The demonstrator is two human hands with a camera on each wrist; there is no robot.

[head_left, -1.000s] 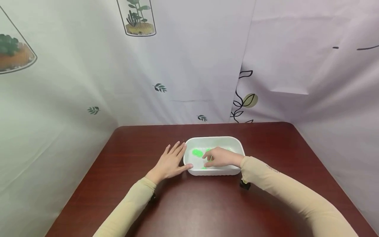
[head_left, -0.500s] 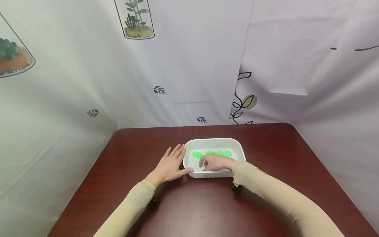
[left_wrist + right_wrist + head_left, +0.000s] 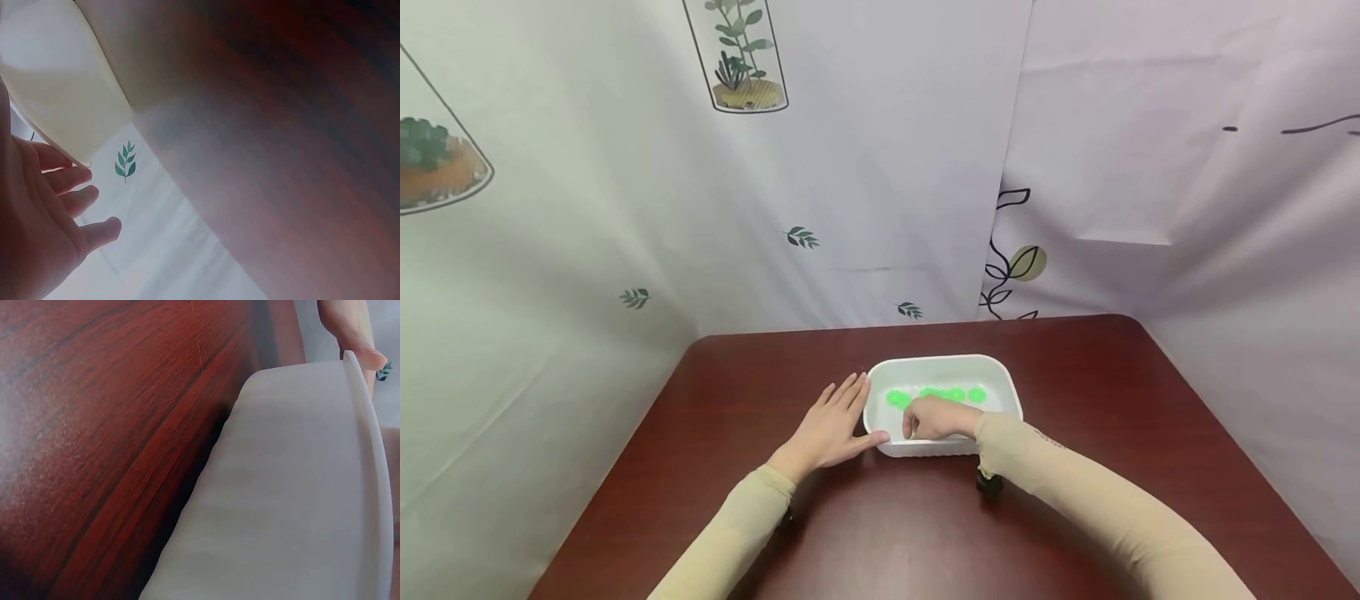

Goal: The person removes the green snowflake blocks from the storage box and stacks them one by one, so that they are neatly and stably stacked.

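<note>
A white rectangular plastic basin stands on the dark red table, with several small, flat, bright green pieces on its floor. My left hand rests against the basin's left end, fingers spread and straight, thumb at the near corner of the rim. In the left wrist view those fingers touch the pale basin wall. My right hand reaches down inside the basin near the front wall, fingers curled. A faint sliver of green shows between thumb and forefinger, where it pinches a green piece. In the right wrist view the basin's side hides the right fingers.
The wood-grained table extends around the basin. A pale hanging cloth with printed plants encloses its back and sides. A small black device hangs under the right wrist.
My right hand has lowered toward the near left part of the basin, and its thumb and fingers have closed. The left hand keeps its place at the rim. The head view has tilted slightly.
</note>
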